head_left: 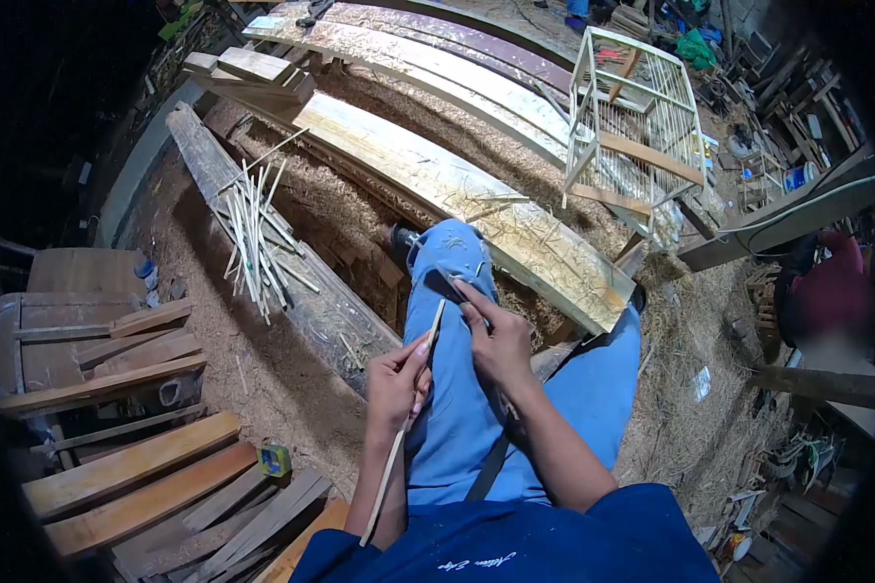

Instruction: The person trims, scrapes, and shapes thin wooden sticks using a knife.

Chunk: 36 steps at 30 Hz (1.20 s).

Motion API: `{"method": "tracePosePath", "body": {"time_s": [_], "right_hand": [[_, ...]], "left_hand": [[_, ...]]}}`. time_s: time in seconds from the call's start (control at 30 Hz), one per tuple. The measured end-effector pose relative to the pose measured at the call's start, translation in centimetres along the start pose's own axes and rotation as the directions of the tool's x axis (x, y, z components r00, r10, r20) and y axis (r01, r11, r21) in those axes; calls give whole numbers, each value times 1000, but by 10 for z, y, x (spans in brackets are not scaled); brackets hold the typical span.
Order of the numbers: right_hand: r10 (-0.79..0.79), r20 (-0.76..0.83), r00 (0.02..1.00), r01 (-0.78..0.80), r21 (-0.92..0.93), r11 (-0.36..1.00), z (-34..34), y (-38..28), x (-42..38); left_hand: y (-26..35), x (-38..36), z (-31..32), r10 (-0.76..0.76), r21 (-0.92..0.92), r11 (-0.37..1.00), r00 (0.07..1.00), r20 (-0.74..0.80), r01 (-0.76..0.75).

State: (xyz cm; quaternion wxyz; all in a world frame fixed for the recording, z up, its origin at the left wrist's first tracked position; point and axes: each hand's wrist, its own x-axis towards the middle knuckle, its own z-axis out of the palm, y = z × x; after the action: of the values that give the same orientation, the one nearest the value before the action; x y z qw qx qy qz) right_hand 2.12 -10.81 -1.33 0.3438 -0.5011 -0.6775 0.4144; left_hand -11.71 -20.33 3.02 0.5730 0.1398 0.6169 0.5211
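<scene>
My left hand [397, 384] is closed around a thin pale wooden stick [387, 478], which runs from above my fingers down along my left forearm. My right hand [497, 340] is closed on a knife [444, 284] with a dark blade, held over my knee just above the stick's upper end. Blade and stick tip are close together; whether they touch I cannot tell. Both hands are over my legs in blue trousers. To the left, a bundle of similar pale sticks [253, 233] lies on a weathered plank [335, 291].
A long board [408, 160] with shavings crosses in front of my knees. A slatted wooden cage [642, 126] stands at the upper right. Cut boards [146, 462] and a yellow-green tape measure [274, 461] are at the lower left. Another person [834, 291] is at the right.
</scene>
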Motion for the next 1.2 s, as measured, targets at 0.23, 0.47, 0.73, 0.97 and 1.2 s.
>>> {"method": "tracePosePath", "body": {"time_s": [0.23, 0.47, 0.73, 0.97, 1.2], "right_hand": [[115, 151, 982, -139, 164, 977, -28, 0, -8], [-187, 230, 955, 172, 83, 982, -29, -1, -10], [-158, 318, 935, 188, -66, 980, -22, -9, -11], [-119, 326, 938, 139, -38, 990, -19, -9, -8], [-169, 230, 958, 209, -164, 964, -8, -3, -12]], "left_hand": [[0, 7, 0, -56, 10, 998, 998, 21, 56], [8, 15, 4, -56, -44, 997, 998, -9, 56], [15, 19, 3, -95, 14, 995, 995, 17, 95], [12, 22, 2, -88, 31, 996, 996, -3, 88], [10, 23, 0, -67, 37, 997, 997, 40, 66]]}}
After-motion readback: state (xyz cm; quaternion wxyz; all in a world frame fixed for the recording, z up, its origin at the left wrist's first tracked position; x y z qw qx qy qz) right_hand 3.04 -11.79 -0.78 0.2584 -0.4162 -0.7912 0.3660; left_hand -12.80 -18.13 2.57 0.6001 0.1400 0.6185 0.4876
